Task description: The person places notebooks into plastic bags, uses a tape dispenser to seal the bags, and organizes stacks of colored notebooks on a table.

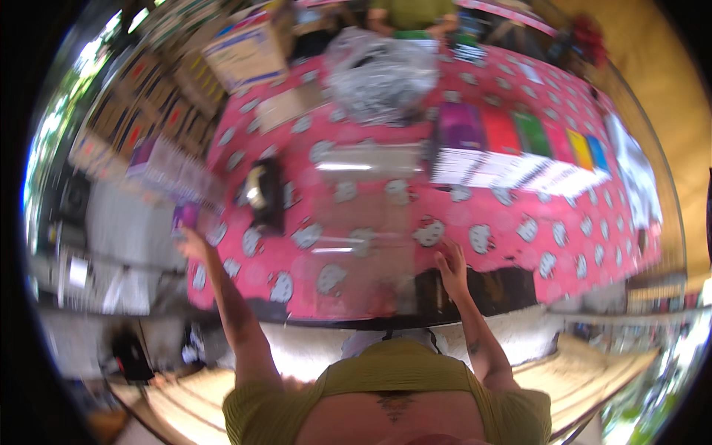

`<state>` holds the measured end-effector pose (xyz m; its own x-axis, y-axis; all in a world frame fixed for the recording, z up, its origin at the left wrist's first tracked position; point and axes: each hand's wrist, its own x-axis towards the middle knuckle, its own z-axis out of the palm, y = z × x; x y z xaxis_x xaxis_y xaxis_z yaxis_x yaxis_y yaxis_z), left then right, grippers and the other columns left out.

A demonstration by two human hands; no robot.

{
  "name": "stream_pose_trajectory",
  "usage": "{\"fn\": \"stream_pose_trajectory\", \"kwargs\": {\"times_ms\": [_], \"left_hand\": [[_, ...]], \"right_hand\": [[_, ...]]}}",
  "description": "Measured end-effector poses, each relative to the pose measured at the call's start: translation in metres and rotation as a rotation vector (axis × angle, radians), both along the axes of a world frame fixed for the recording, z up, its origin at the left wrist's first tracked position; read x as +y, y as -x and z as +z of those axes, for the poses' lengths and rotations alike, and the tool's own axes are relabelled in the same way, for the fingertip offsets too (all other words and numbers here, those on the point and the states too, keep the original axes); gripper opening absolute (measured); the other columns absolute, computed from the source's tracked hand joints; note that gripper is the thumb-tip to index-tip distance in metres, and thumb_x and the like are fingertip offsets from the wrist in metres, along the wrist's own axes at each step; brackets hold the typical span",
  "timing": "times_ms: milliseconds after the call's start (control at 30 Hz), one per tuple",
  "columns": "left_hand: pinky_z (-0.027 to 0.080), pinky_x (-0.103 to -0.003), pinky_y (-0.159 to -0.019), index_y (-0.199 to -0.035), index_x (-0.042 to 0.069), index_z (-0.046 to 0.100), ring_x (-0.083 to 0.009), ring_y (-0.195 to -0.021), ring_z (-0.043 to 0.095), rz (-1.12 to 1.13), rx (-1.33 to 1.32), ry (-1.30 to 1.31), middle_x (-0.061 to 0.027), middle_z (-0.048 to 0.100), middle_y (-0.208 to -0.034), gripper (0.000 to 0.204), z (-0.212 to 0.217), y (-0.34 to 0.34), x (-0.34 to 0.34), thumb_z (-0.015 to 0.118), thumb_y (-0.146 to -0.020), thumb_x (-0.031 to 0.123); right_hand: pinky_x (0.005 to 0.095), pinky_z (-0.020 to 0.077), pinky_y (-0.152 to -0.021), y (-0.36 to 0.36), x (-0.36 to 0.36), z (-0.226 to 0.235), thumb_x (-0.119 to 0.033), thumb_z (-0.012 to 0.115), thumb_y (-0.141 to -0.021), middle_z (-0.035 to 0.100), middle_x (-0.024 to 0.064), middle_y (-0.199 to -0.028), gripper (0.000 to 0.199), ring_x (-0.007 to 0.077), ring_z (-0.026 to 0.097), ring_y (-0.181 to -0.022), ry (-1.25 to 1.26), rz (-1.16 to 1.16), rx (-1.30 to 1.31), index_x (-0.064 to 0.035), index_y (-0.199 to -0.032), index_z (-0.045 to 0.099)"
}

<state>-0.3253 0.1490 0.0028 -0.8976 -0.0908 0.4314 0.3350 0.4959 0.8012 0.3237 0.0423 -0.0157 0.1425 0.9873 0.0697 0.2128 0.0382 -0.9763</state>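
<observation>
At the table's left edge my left hand (191,243) is closed at a small purple booklet (185,216), its fingers blurred. Just beyond it runs a long row of pale, purple-topped booklets (178,176). My right hand (452,268) rests low over the near edge of the table, fingers apart and nothing in them. Between my hands lie clear plastic sheets (360,271), with another clear plastic piece (371,162) farther off. A dark, shiny object (265,194) stands to their left; blur hides its kind.
A pink patterned cloth (304,274) covers the table. Booklet stacks with coloured covers (519,152) stand at right. A clear plastic bag (382,74), cardboard piece (289,107) and cardboard box (246,55) lie farther back. Cartons (141,104) are piled left. Another person's hands (445,28) are across the table.
</observation>
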Motion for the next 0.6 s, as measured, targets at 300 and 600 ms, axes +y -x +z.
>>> {"fn": "stream_pose_trajectory", "kwargs": {"times_ms": [300, 600], "left_hand": [[0.037, -0.049, -0.11, -0.139, -0.001, 0.047, -0.0391, -0.135, 0.044, -1.745, 0.438, -0.174, -0.0235, 0.049, -0.14, 0.057, 0.123, -0.514, 0.001, 0.068, -0.091, 0.02], [0.034, -0.057, -0.11, -0.141, 0.002, 0.047, -0.0411, -0.135, 0.04, -2.037, 0.906, -0.057, -0.0222, 0.04, -0.147, 0.064, 0.146, -0.89, 0.031, 0.069, -0.087, 0.027]], "right_hand": [[0.052, 0.0365, -0.108, -0.241, 0.06, 0.064, -0.009, 0.07, -0.083, 0.043, 0.0211, -0.143, 0.059, 0.0436, 0.042, -0.131, -0.301, -0.57, -0.789, -0.0067, -0.138, 0.05], [0.0482, 0.0329, -0.112, -0.469, 0.132, 0.137, -0.01, 0.071, -0.08, 0.039, 0.0117, -0.153, 0.081, 0.0301, 0.037, -0.141, -0.064, -0.396, -1.262, -0.0172, -0.152, 0.034]]}}
